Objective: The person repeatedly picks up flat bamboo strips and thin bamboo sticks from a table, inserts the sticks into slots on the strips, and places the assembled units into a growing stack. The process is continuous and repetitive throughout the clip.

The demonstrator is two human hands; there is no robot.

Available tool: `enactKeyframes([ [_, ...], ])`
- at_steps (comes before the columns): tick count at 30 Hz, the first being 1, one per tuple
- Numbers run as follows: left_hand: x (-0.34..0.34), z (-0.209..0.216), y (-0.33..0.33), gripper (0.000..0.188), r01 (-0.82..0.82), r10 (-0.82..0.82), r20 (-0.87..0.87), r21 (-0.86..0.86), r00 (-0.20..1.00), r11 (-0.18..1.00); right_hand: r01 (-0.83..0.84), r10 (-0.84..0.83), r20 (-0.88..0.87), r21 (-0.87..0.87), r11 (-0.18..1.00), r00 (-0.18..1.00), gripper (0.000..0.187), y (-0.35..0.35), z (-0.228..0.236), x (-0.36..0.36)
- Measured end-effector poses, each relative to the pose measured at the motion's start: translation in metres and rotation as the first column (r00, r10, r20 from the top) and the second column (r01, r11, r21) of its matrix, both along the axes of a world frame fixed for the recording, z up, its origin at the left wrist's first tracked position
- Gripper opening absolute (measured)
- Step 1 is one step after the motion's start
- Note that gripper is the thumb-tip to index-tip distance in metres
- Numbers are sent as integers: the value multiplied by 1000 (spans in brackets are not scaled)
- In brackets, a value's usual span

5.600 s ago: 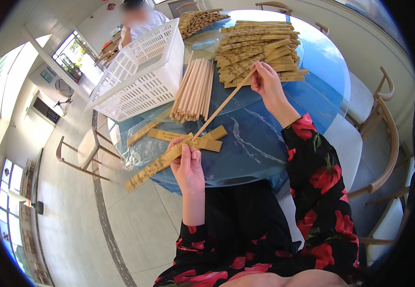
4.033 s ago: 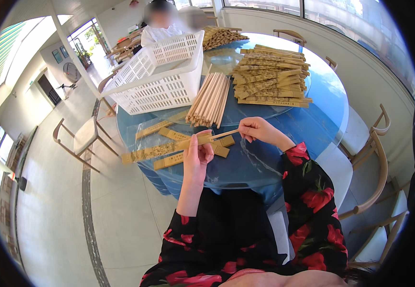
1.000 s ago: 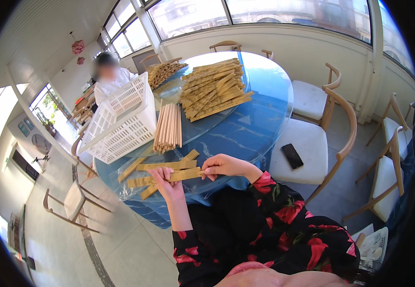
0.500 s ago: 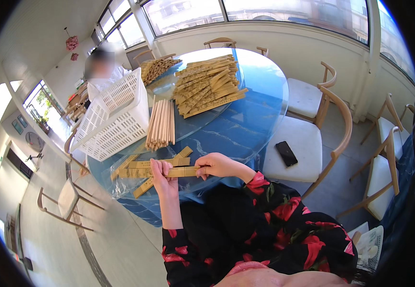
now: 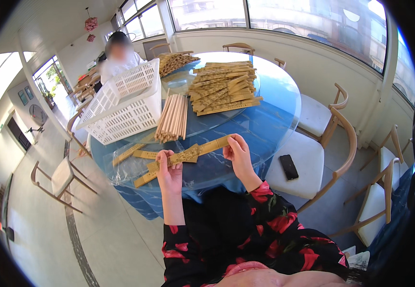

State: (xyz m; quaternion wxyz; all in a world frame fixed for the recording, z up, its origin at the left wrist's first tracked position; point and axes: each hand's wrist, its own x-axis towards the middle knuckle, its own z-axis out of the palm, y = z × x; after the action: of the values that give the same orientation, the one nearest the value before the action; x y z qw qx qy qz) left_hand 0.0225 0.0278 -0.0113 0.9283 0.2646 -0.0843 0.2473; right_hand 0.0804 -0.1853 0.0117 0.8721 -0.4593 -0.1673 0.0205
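Observation:
A long yellow-brown paper chopstick sleeve (image 5: pixel 212 145) with dark printing stretches between my hands above the near edge of the table. My left hand (image 5: pixel 170 176) pinches it toward its left end, thumb and fingers together. The right end is gripped by my right hand (image 5: pixel 239 155), its fingers closed on the paper. Under and beside my left hand, several loose sleeves (image 5: pixel 145 179) lie crossed on the table. Just beyond lies a bundle of pale wooden chopsticks (image 5: pixel 173 117).
A white slatted plastic basket (image 5: pixel 126 119) stands at the left of the round blue glass-topped table (image 5: pixel 269 112). A big pile of sleeves (image 5: pixel 224 88) and more wrapped sticks (image 5: pixel 176 63) lie behind. Another person (image 5: pixel 119 60) sits beyond. A phone (image 5: pixel 288 167) rests on the right chair (image 5: pixel 296 148).
My right hand has swung up and away to the right, lifting the sleeve's right end so it slants upward. My left hand keeps its pinch. The view has shifted slightly.

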Motion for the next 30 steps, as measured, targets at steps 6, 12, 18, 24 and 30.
enactKeyframes([
  [6,-9,2,5,17,13,-11,-11,131,1000,991,-245,247,15,-73,967,969,22,2,0,2],
  [12,-10,6,-2,20,64,-57,-35,243,998,968,-389,398,-107,92,916,911,26,-9,6,10],
  [18,-12,12,-10,22,102,-55,-120,435,991,894,-302,298,-79,-50,952,951,27,-2,3,3],
  [24,-10,9,-11,14,106,14,-172,666,985,738,26,-5,-176,117,993,984,22,-18,19,76],
  [30,-6,7,-17,11,104,16,-169,677,986,728,124,-122,-186,-1,992,975,23,-23,65,232],
])
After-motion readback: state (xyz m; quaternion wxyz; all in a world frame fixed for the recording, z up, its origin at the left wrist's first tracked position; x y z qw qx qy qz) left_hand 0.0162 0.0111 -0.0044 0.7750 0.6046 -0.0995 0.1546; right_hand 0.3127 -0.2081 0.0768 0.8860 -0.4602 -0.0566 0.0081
